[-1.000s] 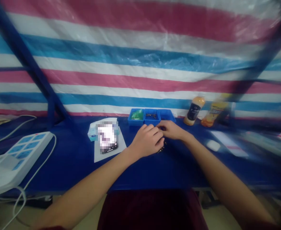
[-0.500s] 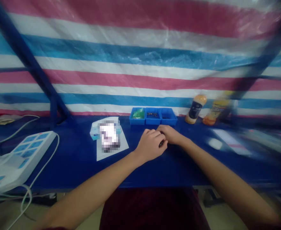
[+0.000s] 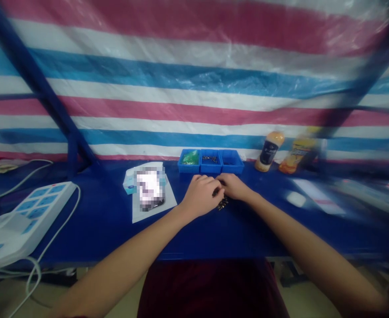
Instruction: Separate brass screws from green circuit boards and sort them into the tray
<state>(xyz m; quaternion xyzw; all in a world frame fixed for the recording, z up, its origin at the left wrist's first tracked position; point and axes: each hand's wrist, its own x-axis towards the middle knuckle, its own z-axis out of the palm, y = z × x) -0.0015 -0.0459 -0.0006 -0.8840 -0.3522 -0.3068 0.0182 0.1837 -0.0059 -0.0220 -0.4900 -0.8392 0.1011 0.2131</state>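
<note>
My left hand (image 3: 201, 195) lies on the blue table, its fingers curled around a small heap of dark, brassy metal pieces (image 3: 223, 203) that look like screws. Against its fingertips rests my right hand (image 3: 234, 186), also curled in at the heap's far side, its fingers partly hidden. Part of the heap shows between and below the hands. Just beyond them stand three blue bins in a row: the left bin (image 3: 180, 168) holds something green in clear plastic, the middle bin (image 3: 210, 168) has similar small dark pieces, and the right bin (image 3: 236, 168) shows a dark inside.
At left lies a white power strip (image 3: 45, 207) with loose cables. A blurred-out object rests on a white sheet (image 3: 141, 216), near a light blue packet (image 3: 128, 182). Two drink bottles, one dark-labelled (image 3: 269, 152) and one yellow-labelled (image 3: 295, 157), stand behind a white mouse-like object (image 3: 295, 198).
My left hand has shifted slightly left, and more of the small metal pieces now show below the fingers. My right hand has moved a little left too.
</note>
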